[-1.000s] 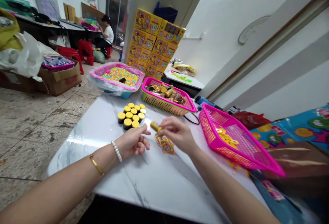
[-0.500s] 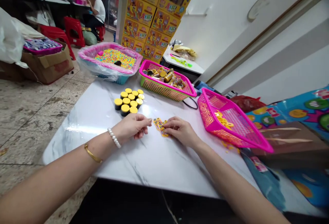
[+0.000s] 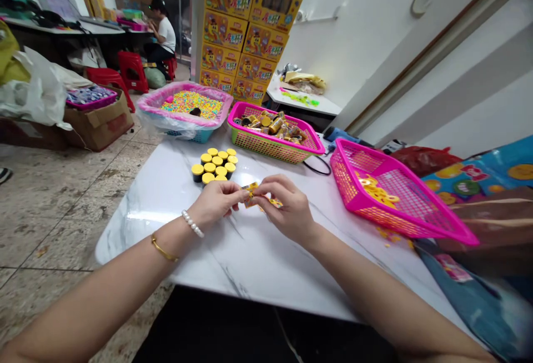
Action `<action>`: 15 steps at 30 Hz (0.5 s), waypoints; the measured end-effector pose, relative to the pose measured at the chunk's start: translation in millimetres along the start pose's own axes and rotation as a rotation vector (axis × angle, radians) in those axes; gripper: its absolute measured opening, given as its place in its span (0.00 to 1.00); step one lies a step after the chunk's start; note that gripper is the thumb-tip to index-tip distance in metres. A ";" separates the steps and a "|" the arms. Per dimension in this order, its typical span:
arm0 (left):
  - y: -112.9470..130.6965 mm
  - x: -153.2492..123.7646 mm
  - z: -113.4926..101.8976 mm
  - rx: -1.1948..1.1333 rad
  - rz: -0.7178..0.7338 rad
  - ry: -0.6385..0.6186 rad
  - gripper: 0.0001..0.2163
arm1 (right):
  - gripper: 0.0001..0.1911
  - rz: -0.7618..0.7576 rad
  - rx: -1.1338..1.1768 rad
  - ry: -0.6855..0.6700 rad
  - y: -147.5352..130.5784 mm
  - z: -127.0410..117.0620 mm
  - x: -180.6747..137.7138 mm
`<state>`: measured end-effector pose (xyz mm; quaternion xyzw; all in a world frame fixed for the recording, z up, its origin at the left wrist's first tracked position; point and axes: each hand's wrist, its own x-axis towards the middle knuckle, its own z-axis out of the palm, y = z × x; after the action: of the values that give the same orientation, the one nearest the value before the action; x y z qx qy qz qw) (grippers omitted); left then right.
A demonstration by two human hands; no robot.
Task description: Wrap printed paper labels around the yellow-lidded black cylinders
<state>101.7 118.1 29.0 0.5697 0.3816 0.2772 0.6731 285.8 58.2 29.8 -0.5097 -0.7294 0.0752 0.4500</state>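
Note:
Both my hands meet over the white marble table point(image 3: 250, 263). My left hand point(image 3: 214, 203), with a pearl bracelet and gold bangle on its wrist, pinches one end of a small stack of colourful stickers point(image 3: 260, 201). My right hand point(image 3: 287, 207) pinches the other end, fingers curled. The stickers are lifted just off the tabletop. Right behind my left hand stands a cluster of several small black jars with yellow lids point(image 3: 214, 164).
A tilted pink basket point(image 3: 387, 196) holding yellow pieces sits at the right. A pink-and-green basket point(image 3: 272, 146) of small tubes and a tub of coloured beads point(image 3: 187, 110) stand at the back. Yellow cartons point(image 3: 245, 35) are stacked behind. A person point(image 3: 164, 33) sits far left.
The small yellow-capped tube left my right hand. Both hands went down to the stickers on the table, took hold of them and lifted them slightly.

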 end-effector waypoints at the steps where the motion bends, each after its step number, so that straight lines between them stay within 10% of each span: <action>1: -0.4 1.0 -1.0 -0.018 0.013 0.032 0.15 | 0.10 0.097 0.079 0.006 -0.7 3.8 3.0; 6: -4.9 4.8 -2.2 0.040 0.071 0.085 0.12 | 0.23 0.583 0.399 -0.204 5.2 16.2 10.9; 15: -6.1 -7.5 5.7 0.000 0.294 0.289 0.16 | 0.29 0.488 0.243 0.165 -1.3 24.7 7.6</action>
<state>101.9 107.6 24.9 0.5734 0.3868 0.4513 0.5638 266.2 72.4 20.6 -0.6171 -0.5317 0.2265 0.5341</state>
